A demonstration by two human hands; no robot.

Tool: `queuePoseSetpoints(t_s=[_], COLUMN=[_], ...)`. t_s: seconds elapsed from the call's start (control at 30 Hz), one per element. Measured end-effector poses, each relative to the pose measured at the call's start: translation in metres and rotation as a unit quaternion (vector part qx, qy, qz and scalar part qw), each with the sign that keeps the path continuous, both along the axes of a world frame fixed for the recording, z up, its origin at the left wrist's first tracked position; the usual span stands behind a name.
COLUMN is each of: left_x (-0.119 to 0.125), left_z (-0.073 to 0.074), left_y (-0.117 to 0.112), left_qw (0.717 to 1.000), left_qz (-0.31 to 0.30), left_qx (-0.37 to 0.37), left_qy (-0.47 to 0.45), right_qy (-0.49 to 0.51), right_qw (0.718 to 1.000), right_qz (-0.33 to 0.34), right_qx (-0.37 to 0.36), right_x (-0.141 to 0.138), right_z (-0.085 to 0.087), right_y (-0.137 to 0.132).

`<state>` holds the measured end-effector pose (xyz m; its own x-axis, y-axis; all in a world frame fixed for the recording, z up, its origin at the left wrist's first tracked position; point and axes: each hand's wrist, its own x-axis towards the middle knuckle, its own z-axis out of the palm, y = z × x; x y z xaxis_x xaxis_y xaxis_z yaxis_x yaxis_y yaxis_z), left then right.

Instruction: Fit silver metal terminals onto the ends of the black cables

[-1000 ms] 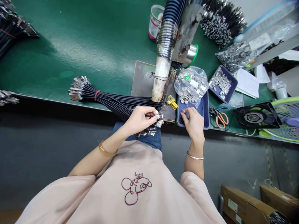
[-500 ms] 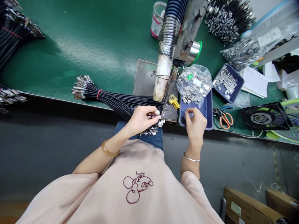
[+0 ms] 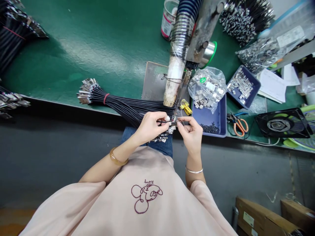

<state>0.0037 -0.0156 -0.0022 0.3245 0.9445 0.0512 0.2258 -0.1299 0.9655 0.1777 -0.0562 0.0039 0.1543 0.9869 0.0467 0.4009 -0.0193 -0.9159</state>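
Note:
My left hand [image 3: 154, 126] pinches a black cable [image 3: 161, 122] between thumb and fingertips, its end pointing right. Just across from that end, my right hand [image 3: 190, 131] is closed in a pinch on a thin solder wire [image 3: 181, 113], which runs upward from the fingers. The two sets of fingertips are close together. A bundle of black cables [image 3: 120, 103], tied with a red band, lies behind my left hand. Metal connectors [image 3: 161, 136] hang over the table edge beneath my fingers. What sits right at the cable's tip is too small to make out.
A fume hose [image 3: 173, 78] and a metal arm [image 3: 203, 36] come down just behind my hands. To the right are a blue tray [image 3: 223, 121] with small black pieces, a bag of metal connectors [image 3: 206, 85], orange-handled pliers [image 3: 240, 126] and a black fan [image 3: 283, 124].
My right hand has moved left from over the blue tray to the cable end, bringing the thin wire along. My left hand still holds the cable in about the same place.

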Motion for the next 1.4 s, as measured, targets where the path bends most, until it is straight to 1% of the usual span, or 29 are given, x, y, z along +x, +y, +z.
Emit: queuePoseSetpoints(t_s=[0.23,0.43,0.53,0.67,0.77,0.83,0.9,1.0,1.07,1.13,1.23,1.3,1.37,1.4], left_x=[-0.001,-0.001,-0.001,-0.001,-0.003,-0.004,-0.006,-0.007,-0.007,-0.007,-0.004,-0.002,0.0,0.002], left_z=[-0.003,-0.002,-0.002,-0.003,-0.003,-0.001,0.001,0.003,0.004,0.005,0.006,0.006,0.005,0.004], left_y=[0.0,-0.001,-0.001,-0.001,0.0,0.0,0.001,0.001,0.001,0.0,-0.001,-0.002,-0.003,-0.004], left_qw=[1.0,1.0,1.0,1.0,1.0,0.999,0.999,0.999,0.997,0.996,0.995,0.996,0.997,0.997], left_qz=[-0.002,0.001,0.0,-0.002,-0.009,-0.019,-0.03,-0.034,-0.032,-0.026,-0.009,0.002,0.014,0.02], left_qx=[0.006,0.008,0.011,0.012,0.02,0.031,0.028,-0.007,-0.024,-0.032,-0.041,-0.041,-0.033,-0.028], left_qy=[0.007,0.001,0.004,0.006,0.011,0.01,-0.006,-0.041,-0.06,-0.077,-0.088,-0.082,-0.072,-0.067], right_qy=[-0.017,0.002,0.0,-0.018,-0.073,-0.117,-0.122,-0.032,0.02,0.034,0.059,0.095,0.11,0.101], right_qw=[0.999,1.0,1.0,0.999,0.996,0.99,0.986,0.979,0.972,0.975,0.99,0.992,0.992,0.992], right_qz=[0.033,0.001,0.016,0.037,0.04,0.025,-0.015,-0.098,-0.126,-0.12,-0.066,-0.032,-0.017,-0.015], right_qx=[-0.002,-0.001,-0.007,0.003,0.039,0.077,0.116,0.177,0.198,0.185,0.112,0.073,0.067,0.073], right_x=[-0.001,0.001,0.003,-0.002,-0.007,-0.007,-0.005,-0.002,-0.002,-0.006,-0.013,-0.015,-0.015,-0.014], right_z=[0.001,0.002,0.001,0.0,0.0,0.0,0.001,0.006,0.009,0.008,0.001,-0.005,-0.009,-0.009], right_y=[0.001,0.002,0.002,0.002,0.001,-0.003,-0.007,-0.015,-0.019,-0.021,-0.016,-0.011,-0.006,-0.004])
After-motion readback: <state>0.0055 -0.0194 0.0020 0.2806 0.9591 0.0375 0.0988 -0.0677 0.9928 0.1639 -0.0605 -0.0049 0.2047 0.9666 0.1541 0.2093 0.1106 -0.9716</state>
